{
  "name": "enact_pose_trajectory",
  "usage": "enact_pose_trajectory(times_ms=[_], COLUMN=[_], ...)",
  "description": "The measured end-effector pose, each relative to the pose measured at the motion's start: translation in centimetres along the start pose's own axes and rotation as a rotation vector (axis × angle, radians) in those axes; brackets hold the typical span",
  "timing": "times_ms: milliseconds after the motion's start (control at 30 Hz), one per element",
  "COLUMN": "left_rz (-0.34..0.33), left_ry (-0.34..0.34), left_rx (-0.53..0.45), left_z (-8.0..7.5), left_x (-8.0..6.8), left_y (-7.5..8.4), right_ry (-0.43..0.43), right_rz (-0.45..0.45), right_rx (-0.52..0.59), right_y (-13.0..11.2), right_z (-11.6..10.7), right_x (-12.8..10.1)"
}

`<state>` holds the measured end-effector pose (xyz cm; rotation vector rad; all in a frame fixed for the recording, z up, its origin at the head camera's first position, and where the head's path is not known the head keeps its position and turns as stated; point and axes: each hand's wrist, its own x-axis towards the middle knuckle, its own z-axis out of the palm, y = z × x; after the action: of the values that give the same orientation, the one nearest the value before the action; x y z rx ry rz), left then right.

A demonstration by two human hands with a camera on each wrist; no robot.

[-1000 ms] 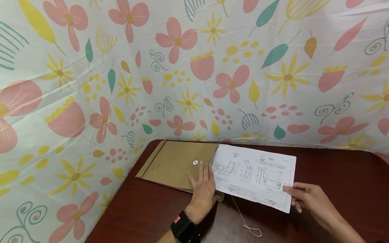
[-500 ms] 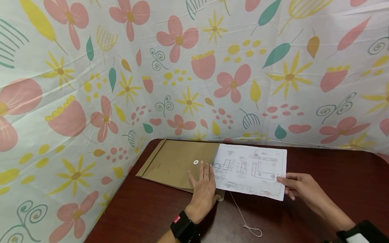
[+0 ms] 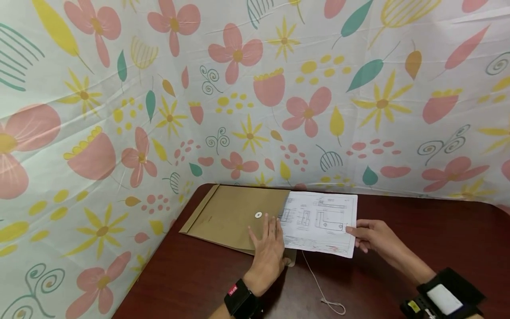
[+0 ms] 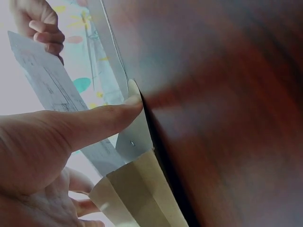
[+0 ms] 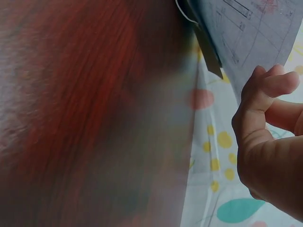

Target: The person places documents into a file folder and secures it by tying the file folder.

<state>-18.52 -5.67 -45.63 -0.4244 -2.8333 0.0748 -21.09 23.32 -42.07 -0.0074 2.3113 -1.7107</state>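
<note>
Jutting rightward, long axis seemingly sideways, the sheet (image 3: 311, 226) is pinched by the right hand (image 3: 376, 239); the left hand (image 3: 268, 254) is spread.

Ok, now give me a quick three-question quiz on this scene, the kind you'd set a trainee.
1. Which hand pinches the free edge of the white paper sheet printed with black line drawings?
2. True or false: the looped end of the thin white string lies on the glossy dark reddish-brown table.
3. Fill in the blank: the sheet's other end runs into a flat brown paper ____.

Key:
1. The right hand.
2. True.
3. Envelope.
</note>
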Motion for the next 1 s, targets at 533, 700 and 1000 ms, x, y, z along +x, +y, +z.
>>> enact_pose_trajectory(times_ms=[533,700,1000], left_rz=[0.013,0.014,0.005], left_ry=[-0.003,-0.016,-0.034], left_rx=[-0.013,-0.029,0.001], left_z=[-0.1,-0.1,-0.1], left_x=[0.1,0.1,0.1], left_y=[-0.1,-0.1,0.1], right_ry=[-0.063,-0.103,-0.151], right_rz=[-0.057,-0.072,-0.091], right_rx=[0.000,0.003,-0.039], right_y=[-1.8,-2.0,-2.5], right_z=[2.1,2.6,3.2], right_x=[2.5,3.6,5.4])
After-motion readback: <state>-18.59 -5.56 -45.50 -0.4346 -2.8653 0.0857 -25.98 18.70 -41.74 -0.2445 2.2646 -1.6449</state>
